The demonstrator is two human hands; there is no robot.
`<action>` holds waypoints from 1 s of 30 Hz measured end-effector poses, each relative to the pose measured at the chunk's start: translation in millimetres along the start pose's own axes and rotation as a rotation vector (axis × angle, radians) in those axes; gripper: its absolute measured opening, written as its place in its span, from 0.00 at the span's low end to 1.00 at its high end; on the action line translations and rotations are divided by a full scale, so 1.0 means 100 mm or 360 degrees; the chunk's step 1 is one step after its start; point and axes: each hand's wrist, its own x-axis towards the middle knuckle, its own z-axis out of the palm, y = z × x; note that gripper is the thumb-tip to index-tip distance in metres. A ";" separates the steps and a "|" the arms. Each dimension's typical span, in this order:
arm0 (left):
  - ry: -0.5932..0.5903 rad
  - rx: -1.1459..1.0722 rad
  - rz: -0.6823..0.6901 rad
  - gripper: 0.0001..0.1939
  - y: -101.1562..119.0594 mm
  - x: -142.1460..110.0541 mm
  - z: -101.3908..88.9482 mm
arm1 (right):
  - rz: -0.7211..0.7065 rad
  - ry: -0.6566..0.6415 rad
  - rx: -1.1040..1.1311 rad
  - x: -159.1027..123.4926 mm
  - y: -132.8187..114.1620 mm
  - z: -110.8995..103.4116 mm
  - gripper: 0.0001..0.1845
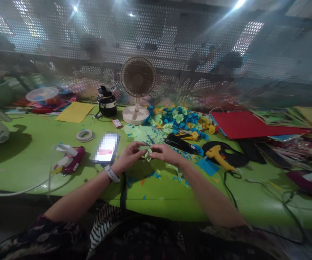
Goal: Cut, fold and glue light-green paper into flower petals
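Note:
A small light green paper flower [147, 153] is pinched between both hands above the front of the green table. My left hand [131, 156], with a white watch on the wrist, grips its left side with thumb and fingers. On its right side, the fingertips of my right hand [164, 153] close on the paper. Just beyond lie loose light green paper pieces [136, 132] and a black stapler [181, 143]. A heap of blue, green and yellow paper flowers [179, 117] spreads behind them. Small blue and green scraps [157, 174] are scattered below the hands.
A lit phone [107, 148] and a tape roll [85, 135] lie left, near a purple power strip [74, 160] with cables. A small fan [138, 77] and a black bottle [107, 102] stand behind. Rightward are a yellow glue gun [218, 156] and red sheet [250, 124].

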 end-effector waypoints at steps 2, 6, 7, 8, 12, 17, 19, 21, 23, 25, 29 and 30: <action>-0.0021 -0.0029 -0.0008 0.20 0.01 -0.01 0.01 | 0.0002 0.0025 -0.0027 0.00 0.00 0.00 0.16; -0.0066 -0.0064 0.0000 0.20 0.01 -0.02 0.00 | 0.0014 0.0077 -0.0046 0.00 -0.01 0.00 0.15; -0.0078 -0.0069 0.0007 0.20 0.00 -0.02 0.00 | 0.0018 0.0082 -0.0044 0.00 -0.01 0.00 0.15; -0.0089 -0.0077 0.0011 0.20 -0.01 -0.02 0.00 | 0.0023 0.0085 -0.0042 0.00 -0.01 0.01 0.14; -0.0114 -0.0127 -0.0007 0.19 -0.05 0.00 -0.01 | 0.0035 0.0084 -0.0003 0.00 -0.01 0.02 0.13; -0.0116 -0.0173 -0.0066 0.19 -0.07 0.01 -0.01 | 0.0083 0.0008 0.0149 0.00 -0.03 0.04 0.13; -0.0134 -0.0215 -0.0092 0.20 -0.05 0.00 -0.01 | 0.0111 0.0007 0.0220 -0.01 -0.04 0.04 0.13; -0.0167 -0.0264 -0.0111 0.23 -0.02 -0.01 0.00 | 0.0146 0.0015 0.0303 -0.02 -0.05 0.03 0.15; -0.0228 -0.0248 -0.0114 0.26 0.02 -0.03 0.00 | 0.0167 0.0009 0.0365 -0.03 -0.05 0.03 0.15; -0.0286 -0.0178 -0.0091 0.29 0.05 -0.05 0.00 | 0.0159 -0.0011 0.0403 -0.03 -0.04 0.02 0.14; -0.0270 -0.0004 -0.0015 0.30 0.07 -0.06 -0.01 | 0.0138 -0.0048 0.0382 0.00 -0.03 0.06 0.13; -0.0254 0.0035 -0.0003 0.30 0.06 -0.06 -0.02 | 0.0138 -0.0057 0.0359 0.00 -0.03 0.06 0.13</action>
